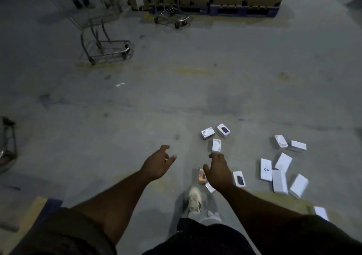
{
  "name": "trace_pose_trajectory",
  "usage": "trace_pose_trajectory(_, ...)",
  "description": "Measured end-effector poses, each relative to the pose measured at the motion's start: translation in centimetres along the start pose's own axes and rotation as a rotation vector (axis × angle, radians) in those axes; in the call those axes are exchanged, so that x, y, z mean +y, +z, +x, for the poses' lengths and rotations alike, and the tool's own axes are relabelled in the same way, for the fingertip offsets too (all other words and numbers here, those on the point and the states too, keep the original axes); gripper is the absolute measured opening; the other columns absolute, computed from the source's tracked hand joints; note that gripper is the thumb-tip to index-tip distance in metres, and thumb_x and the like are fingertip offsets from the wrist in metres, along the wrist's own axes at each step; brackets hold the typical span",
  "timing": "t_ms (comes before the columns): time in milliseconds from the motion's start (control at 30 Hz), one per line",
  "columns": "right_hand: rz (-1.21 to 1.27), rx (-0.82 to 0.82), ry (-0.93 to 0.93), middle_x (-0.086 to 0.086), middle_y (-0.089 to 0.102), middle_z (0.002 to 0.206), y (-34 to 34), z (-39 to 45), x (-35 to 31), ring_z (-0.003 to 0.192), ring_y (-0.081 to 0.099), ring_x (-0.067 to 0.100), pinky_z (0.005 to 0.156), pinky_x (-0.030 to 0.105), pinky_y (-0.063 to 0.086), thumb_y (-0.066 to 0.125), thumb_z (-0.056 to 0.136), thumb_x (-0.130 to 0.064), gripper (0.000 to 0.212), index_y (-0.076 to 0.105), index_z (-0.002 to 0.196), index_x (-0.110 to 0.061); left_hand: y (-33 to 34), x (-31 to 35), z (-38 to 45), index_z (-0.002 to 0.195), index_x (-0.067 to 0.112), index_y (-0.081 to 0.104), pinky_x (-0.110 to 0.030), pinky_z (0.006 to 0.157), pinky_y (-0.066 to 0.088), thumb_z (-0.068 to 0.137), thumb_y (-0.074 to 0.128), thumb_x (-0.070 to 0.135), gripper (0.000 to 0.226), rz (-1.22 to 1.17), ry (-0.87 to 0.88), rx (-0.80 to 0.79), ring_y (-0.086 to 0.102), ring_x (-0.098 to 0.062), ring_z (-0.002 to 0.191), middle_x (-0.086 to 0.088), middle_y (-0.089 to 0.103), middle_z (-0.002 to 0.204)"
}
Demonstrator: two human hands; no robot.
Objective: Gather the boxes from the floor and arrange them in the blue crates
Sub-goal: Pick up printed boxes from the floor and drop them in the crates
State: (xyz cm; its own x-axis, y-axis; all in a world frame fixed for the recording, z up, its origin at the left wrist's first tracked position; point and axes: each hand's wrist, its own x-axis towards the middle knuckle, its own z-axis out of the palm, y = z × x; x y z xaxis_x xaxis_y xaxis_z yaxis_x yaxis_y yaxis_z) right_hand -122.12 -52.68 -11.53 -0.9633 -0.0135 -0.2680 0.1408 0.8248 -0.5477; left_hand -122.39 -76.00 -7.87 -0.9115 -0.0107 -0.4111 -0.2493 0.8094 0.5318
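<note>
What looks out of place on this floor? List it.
Small white boxes lie scattered over the concrete floor at odd angles, some face down, a few overlapping on the right. One box sits near the shoe. A paper scrap lies farther out. Both hands hold nothing.

Right hand (pixel 219 171) covers part of a small box (pixel 201 176) at lower centre. White box (pixel 321 212) at lower right partly hidden behind the sleeve. Shopping cart (pixel 94 19) cut off at upper-left edge. Box labels illegible.

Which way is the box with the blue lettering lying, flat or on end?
Flat. The box with blue lettering lies on the concrete floor with its broad printed face up.
</note>
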Motion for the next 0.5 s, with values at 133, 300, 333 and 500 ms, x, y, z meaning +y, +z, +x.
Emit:
trace_pose_trajectory(133,0.014,-0.037,0.030,0.012,0.047,0.128,-0.1,6.1,-1.6,0.119,0.051,0.031,0.092,0.040,0.047,0.055,0.093,-0.028,0.042,0.049,0.131,-0.012,-4.3,0.0,5.8,0.143,0.018,0.041,-0.030,0.084,0.044,0.100,0.046,0.053,0.056,0.090,-0.030,-0.053,0.064,-0.024,0.110,-0.006,0.069,0.120)
trace_pose_trajectory(300,-0.006,-0.044,0.052,0.010,0.047,0.130,-1.9,13.5,-2.9,0.120,0.052,0.029,0.092,0.039,0.047,0.056,0.093,-0.030,0.042,0.049,0.131,-0.014,-7.9,2.1,13.1,0.141,0.018,0.045,-0.030,0.086,0.045,0.100,0.046,0.052,0.053,0.111,-0.011,-0.040,0.064,-0.025,0.111,-0.007,0.069,0.120)
trace_pose_trajectory(333,0.002,-0.043,0.060,0.011,0.047,0.130,-2.4,14.7,-3.0,0.121,0.052,0.029,0.093,0.039,0.047,0.057,0.093,-0.029,0.041,0.049,0.130,-0.012,-8.3,2.6,14.4,0.141,0.018,0.045,-0.030,0.086,0.045,0.100,0.046,0.052,0.053,0.111,0.000,-0.050,0.064,-0.025,0.111,-0.007,0.069,0.120)
trace_pose_trajectory(500,0.002,-0.027,0.179,0.009,0.046,0.128,-3.7,19.5,-3.1,0.117,0.055,0.029,0.091,0.038,0.047,0.056,0.093,-0.030,0.039,0.049,0.128,-0.014,-9.7,4.4,21.8,0.140,0.019,0.046,-0.030,0.084,0.045,0.100,0.047,0.053,0.052,0.126,0.073,-0.153,0.065,-0.023,0.107,-0.005,0.071,0.115)
